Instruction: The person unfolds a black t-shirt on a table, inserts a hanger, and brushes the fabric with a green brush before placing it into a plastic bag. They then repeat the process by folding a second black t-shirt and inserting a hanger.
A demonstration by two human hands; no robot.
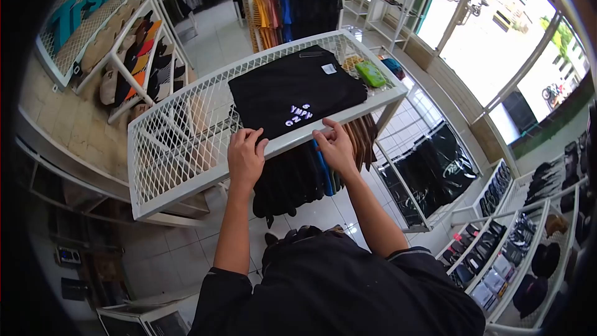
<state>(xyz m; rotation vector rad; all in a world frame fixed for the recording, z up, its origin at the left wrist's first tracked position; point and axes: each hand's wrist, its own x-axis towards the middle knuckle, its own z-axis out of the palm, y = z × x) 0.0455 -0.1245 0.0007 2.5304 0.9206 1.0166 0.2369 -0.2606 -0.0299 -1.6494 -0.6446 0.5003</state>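
Note:
A black T-shirt (292,90) with small white lettering lies folded flat on a white wire-mesh table (180,143). My left hand (245,155) rests at the table's near edge, fingers touching the shirt's lower left corner. At the lower right edge of the shirt sits my right hand (336,146), fingers curled at the hem. Whether either hand pinches the cloth is unclear.
A green pouch (371,73) and small items lie at the mesh table's far right corner. Shirts hang under the table and on a rack (280,9) behind. Cap shelves (134,56) stand left, more shelves of goods right. Tiled floor surrounds the table.

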